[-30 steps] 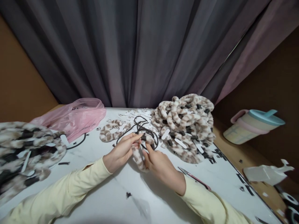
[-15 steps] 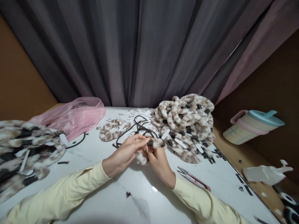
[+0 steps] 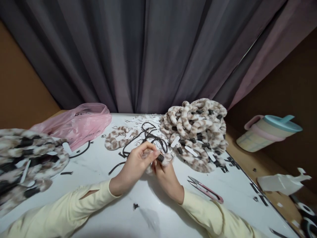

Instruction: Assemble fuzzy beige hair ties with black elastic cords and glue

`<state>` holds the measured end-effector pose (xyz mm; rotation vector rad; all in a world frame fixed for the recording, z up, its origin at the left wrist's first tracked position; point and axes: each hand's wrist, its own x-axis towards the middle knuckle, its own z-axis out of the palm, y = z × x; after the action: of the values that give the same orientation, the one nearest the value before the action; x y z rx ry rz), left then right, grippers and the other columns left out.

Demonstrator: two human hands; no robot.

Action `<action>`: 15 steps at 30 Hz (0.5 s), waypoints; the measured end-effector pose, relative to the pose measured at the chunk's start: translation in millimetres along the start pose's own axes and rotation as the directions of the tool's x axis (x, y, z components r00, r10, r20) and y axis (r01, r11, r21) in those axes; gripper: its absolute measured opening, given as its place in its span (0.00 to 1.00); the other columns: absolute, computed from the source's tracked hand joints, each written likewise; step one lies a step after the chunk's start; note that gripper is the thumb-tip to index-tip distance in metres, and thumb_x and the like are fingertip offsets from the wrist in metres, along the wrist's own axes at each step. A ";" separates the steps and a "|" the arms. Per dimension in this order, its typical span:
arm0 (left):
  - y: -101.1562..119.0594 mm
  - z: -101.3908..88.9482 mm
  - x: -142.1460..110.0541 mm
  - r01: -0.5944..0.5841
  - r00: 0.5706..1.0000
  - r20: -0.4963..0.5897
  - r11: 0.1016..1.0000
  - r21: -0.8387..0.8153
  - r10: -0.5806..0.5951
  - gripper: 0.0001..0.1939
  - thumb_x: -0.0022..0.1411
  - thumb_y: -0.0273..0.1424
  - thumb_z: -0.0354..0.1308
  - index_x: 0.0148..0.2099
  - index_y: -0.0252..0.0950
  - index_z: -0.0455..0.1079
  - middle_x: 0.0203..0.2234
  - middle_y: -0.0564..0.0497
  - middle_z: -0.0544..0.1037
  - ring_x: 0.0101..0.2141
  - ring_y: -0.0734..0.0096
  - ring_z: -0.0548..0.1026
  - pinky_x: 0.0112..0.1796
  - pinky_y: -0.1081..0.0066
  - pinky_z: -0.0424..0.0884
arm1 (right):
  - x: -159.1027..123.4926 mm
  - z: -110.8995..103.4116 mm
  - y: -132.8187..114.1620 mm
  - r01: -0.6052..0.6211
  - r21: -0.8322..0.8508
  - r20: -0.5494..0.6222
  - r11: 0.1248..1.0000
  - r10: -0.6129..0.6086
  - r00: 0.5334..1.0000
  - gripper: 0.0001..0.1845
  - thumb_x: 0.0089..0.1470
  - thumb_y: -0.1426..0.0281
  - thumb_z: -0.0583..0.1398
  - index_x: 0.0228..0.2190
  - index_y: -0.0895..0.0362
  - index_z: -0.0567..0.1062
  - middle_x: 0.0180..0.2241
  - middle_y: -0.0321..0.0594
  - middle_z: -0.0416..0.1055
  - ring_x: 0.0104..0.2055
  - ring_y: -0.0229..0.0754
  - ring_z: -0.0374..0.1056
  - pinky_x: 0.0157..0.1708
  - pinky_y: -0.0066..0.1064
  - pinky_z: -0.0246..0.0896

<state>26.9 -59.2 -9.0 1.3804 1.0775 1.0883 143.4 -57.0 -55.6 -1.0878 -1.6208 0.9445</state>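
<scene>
Between my two hands, above the middle of the table, is a fluffy brown-and-white plush ring [image 3: 168, 159] with black cord [image 3: 160, 158] wound round part of it. My left hand [image 3: 135, 163] pinches near the wound cord with thumb and fingers. From below, my right hand [image 3: 168, 180] is closed on the plush; its fingers are partly hidden behind the ring. Just beyond lies a loose tangle of dark cord [image 3: 162, 142], and one cord end runs out to the left of my left hand. Thread snips [image 3: 205, 189] rest on the table right of my right hand.
Similar plush rings are heaped at the right [image 3: 198, 129] and left [image 3: 37, 155]. One plush ring [image 3: 112, 142] lies alone near a pink plastic bag [image 3: 91, 122]. Small metal rings and cord scraps are scattered about. A lidded cup [image 3: 262, 135] stands on the right ledge.
The ring has turned and shifted slightly right and down in my hands. My right hand has moved underneath it. A cord end now shows left of my left hand.
</scene>
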 end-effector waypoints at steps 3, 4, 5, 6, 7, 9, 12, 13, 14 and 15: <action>-1.8 -1.2 0.3 -0.095 0.994 -0.039 0.977 0.191 0.105 0.07 0.58 0.35 0.55 0.35 0.37 0.66 0.25 0.56 0.72 0.22 0.78 0.68 0.23 0.79 0.62 | -6.2 -0.2 -2.3 -0.053 -0.025 0.050 0.998 0.054 0.997 0.15 0.58 0.68 0.45 0.20 0.55 0.60 0.18 0.33 0.59 0.22 0.36 0.57 0.23 0.27 0.55; -2.9 -1.8 0.7 -0.114 0.991 -0.045 0.967 0.229 0.127 0.07 0.59 0.35 0.54 0.37 0.37 0.66 0.25 0.56 0.73 0.22 0.78 0.68 0.22 0.79 0.62 | -7.6 -0.6 -3.0 -0.066 -0.036 0.059 0.997 0.068 0.996 0.16 0.58 0.67 0.45 0.20 0.55 0.60 0.17 0.33 0.59 0.21 0.36 0.56 0.23 0.26 0.54; -4.0 -2.5 1.1 -0.137 0.987 -0.048 0.955 0.264 0.155 0.07 0.59 0.35 0.54 0.38 0.38 0.66 0.25 0.56 0.73 0.22 0.77 0.68 0.22 0.79 0.62 | -8.5 -1.1 -3.6 -0.074 -0.050 0.064 0.996 0.077 0.995 0.17 0.58 0.67 0.45 0.19 0.55 0.60 0.17 0.33 0.59 0.21 0.35 0.56 0.23 0.26 0.54; -5.0 -3.3 1.5 -0.168 0.981 -0.048 0.940 0.299 0.190 0.07 0.60 0.34 0.53 0.39 0.38 0.67 0.26 0.55 0.74 0.22 0.77 0.69 0.23 0.79 0.62 | -8.9 -1.6 -4.1 -0.078 -0.066 0.063 0.995 0.082 0.995 0.18 0.58 0.67 0.45 0.18 0.55 0.60 0.17 0.33 0.58 0.21 0.35 0.56 0.22 0.26 0.53; -6.0 -4.1 1.9 -0.204 0.971 -0.047 0.920 0.336 0.232 0.06 0.60 0.33 0.53 0.39 0.38 0.67 0.27 0.54 0.74 0.23 0.77 0.69 0.24 0.79 0.63 | -9.0 -2.1 -4.6 -0.079 -0.079 0.057 0.994 0.084 0.995 0.18 0.58 0.67 0.45 0.18 0.55 0.59 0.16 0.32 0.58 0.21 0.35 0.55 0.22 0.26 0.52; -7.5 -5.9 2.5 -0.293 0.942 -0.036 0.866 0.405 0.335 0.05 0.60 0.31 0.52 0.36 0.38 0.69 0.29 0.53 0.75 0.24 0.76 0.70 0.26 0.78 0.64 | -8.4 -2.6 -5.4 -0.082 -0.091 0.036 0.993 0.085 0.996 0.19 0.58 0.66 0.46 0.17 0.55 0.59 0.15 0.32 0.57 0.20 0.34 0.54 0.20 0.26 0.50; -8.3 -8.7 2.8 -0.405 0.885 -0.017 0.789 0.461 0.465 0.06 0.60 0.28 0.53 0.34 0.38 0.70 0.27 0.53 0.75 0.26 0.75 0.70 0.29 0.76 0.65 | -8.9 -2.8 -7.7 -0.074 -0.107 0.014 0.991 0.076 0.997 0.21 0.59 0.65 0.46 0.16 0.55 0.59 0.14 0.31 0.57 0.18 0.34 0.54 0.19 0.26 0.49; -8.1 -9.7 2.9 -0.428 0.872 -0.010 0.772 0.469 0.490 0.06 0.61 0.28 0.53 0.33 0.38 0.70 0.26 0.53 0.74 0.26 0.75 0.70 0.29 0.77 0.65 | -9.9 -3.2 -8.8 -0.062 -0.125 0.013 0.990 0.064 0.998 0.21 0.59 0.65 0.46 0.16 0.55 0.59 0.14 0.32 0.57 0.18 0.34 0.54 0.20 0.26 0.50; -7.5 -10.6 3.1 -0.439 0.865 -0.008 0.764 0.473 0.502 0.06 0.61 0.28 0.53 0.33 0.38 0.70 0.25 0.53 0.74 0.26 0.75 0.70 0.30 0.77 0.65 | -11.4 -4.2 -10.3 -0.036 -0.151 0.013 0.988 0.039 0.999 0.22 0.59 0.65 0.46 0.15 0.55 0.60 0.14 0.32 0.58 0.17 0.33 0.55 0.19 0.26 0.50; -6.4 -11.5 3.4 -0.438 0.864 -0.014 0.765 0.472 0.503 0.06 0.61 0.28 0.53 0.33 0.38 0.70 0.25 0.53 0.73 0.26 0.75 0.70 0.29 0.77 0.65 | -13.3 -6.1 -12.1 0.007 -0.187 0.008 0.982 -0.006 1.000 0.22 0.59 0.66 0.47 0.15 0.55 0.61 0.13 0.32 0.58 0.17 0.33 0.55 0.19 0.26 0.50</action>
<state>16.0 -53.3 -14.5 2.0623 1.1652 1.3641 148.7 -72.7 -46.5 -1.2057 -1.7453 0.8046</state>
